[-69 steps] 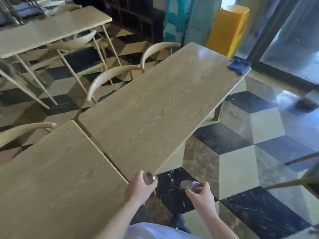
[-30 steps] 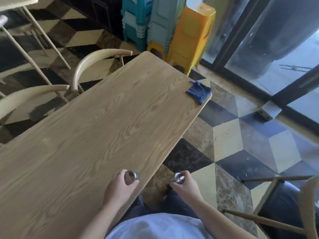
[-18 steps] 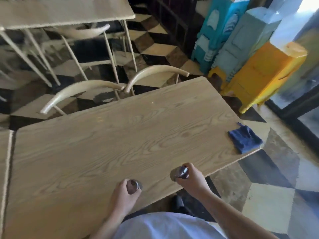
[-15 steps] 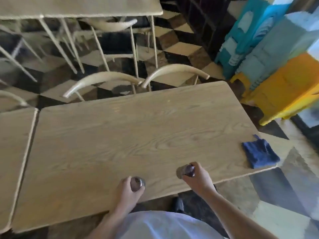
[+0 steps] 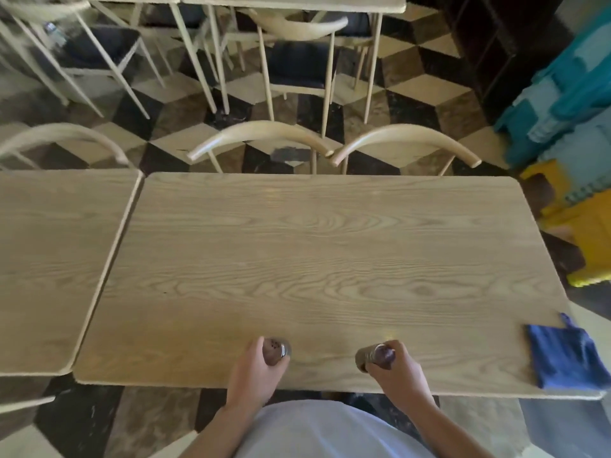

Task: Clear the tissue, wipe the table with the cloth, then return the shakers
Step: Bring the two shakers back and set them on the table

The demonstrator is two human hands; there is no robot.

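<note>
I have one shaker in each hand: my left hand (image 5: 254,368) is wrapped round the shaker with the holed metal cap (image 5: 276,350), and my right hand (image 5: 395,366) grips the second shaker (image 5: 375,355), which lies tipped over with its cap toward my palm. Both hover just over the near edge of the worktop (image 5: 314,259). The blue cloth (image 5: 565,355) lies well off to the right of my right hand, at the corner and partly over the edge. I see no tissue on the surface.

My worry is setting them down too close to this near edge, where a nudge from my body could knock them to the floor. The tipped shaker may spill through its cap unless I right it first. The overhanging cloth could also slide off.
</note>
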